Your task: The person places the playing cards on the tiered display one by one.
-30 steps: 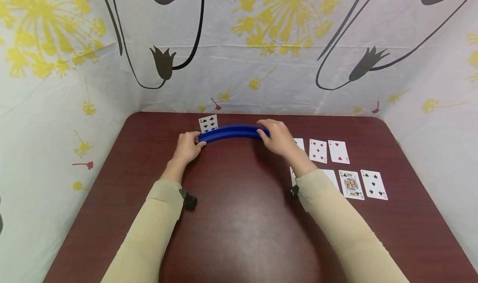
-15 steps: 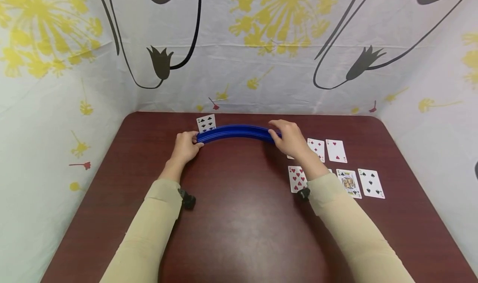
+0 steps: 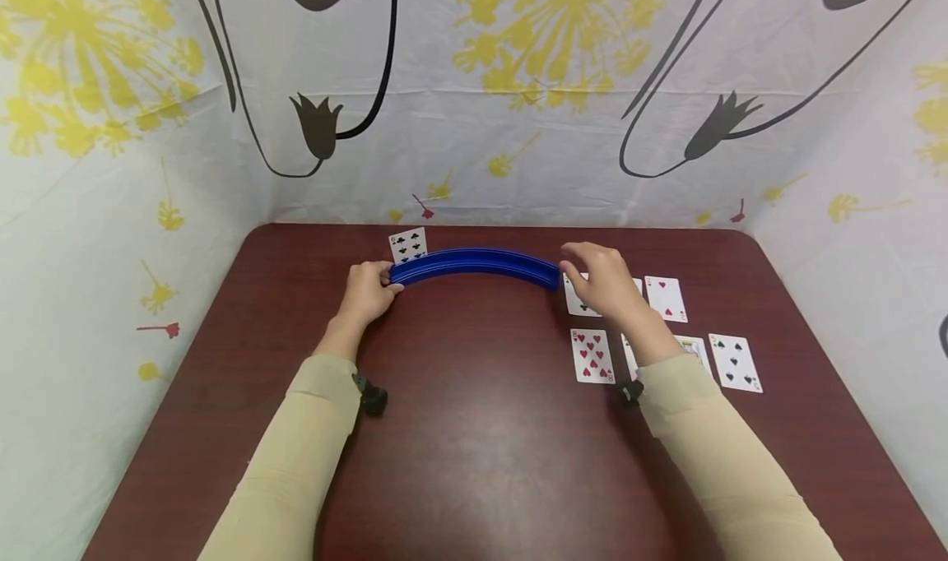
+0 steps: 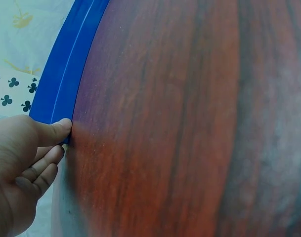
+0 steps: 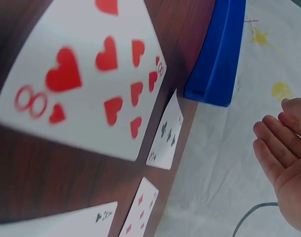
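Note:
My left hand [image 3: 368, 292] pinches the left end of a blue curved playing card holder [image 3: 474, 260] between thumb and fingers, shown closely in the left wrist view, where the holder [image 4: 66, 64] rises from the thumb. A six of clubs [image 3: 408, 244] stands upright at that end, its lower part hidden by the holder. My right hand [image 3: 607, 280] hovers just right of the holder's other end, apart from it, with loosely bent fingers holding nothing. Below that hand lie playing cards, partly covered by it. In the right wrist view the right hand [image 5: 288, 153] has relaxed fingers.
Several cards lie face up in two rows at the right: an eight of hearts [image 3: 592, 355], a two of hearts [image 3: 666, 299], a five of spades [image 3: 735, 363] and others. The dark red wooden table [image 3: 474, 462] meets a patterned white cloth [image 3: 444, 150] behind.
My right hand has slid rightward along the holder and come off its right end, which now shows. The left hand keeps its pinch; the holder stays about where it was.

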Motion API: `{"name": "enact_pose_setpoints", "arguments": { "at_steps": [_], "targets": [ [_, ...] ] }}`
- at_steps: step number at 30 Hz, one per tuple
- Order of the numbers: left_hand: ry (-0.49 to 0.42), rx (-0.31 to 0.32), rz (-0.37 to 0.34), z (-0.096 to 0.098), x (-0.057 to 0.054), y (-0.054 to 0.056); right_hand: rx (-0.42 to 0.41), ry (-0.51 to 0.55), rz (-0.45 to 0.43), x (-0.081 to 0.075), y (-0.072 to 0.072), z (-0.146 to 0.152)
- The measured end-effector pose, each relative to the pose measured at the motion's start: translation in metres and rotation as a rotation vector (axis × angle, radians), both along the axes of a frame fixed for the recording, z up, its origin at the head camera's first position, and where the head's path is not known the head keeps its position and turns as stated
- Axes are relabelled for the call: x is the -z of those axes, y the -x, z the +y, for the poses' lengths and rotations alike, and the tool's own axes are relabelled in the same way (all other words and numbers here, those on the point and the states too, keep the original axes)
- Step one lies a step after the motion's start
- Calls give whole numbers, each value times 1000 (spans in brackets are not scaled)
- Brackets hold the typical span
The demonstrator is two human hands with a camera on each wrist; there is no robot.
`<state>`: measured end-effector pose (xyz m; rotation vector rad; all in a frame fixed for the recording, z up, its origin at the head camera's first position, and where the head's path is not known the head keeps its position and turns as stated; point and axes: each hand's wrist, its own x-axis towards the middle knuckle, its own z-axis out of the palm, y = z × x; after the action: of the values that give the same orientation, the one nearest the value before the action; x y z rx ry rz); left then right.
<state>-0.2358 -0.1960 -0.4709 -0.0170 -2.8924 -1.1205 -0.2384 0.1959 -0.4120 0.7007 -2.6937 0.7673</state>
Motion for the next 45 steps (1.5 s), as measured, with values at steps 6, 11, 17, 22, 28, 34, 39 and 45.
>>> {"name": "enact_pose_setpoints", "arguments": {
  "at_steps": [6,11,17,22,28,34,39,45],
  "targets": [
    [10,0,-1,0,1,1,13,0,-14,1,-1,9],
    [16,-3,-11,-1,1,1,19,-3,6,5,-1,16],
    [21,-3,-14,-1,1,1,32,5,25,8,-2,24],
    [23,-6,-17,0,1,0,36,20,36,8,-6,30],
    [18,-8,-13,1,3,1,38,29,33,12,-10,39],
    [13,-7,-18,2,2,0,66,27,2,12,-14,49],
    [12,-9,-19,2,2,-1,85,25,-17,11,-19,55],
    [7,-14,-21,2,0,-2,103,12,-22,10,-23,65]
  ]
}}
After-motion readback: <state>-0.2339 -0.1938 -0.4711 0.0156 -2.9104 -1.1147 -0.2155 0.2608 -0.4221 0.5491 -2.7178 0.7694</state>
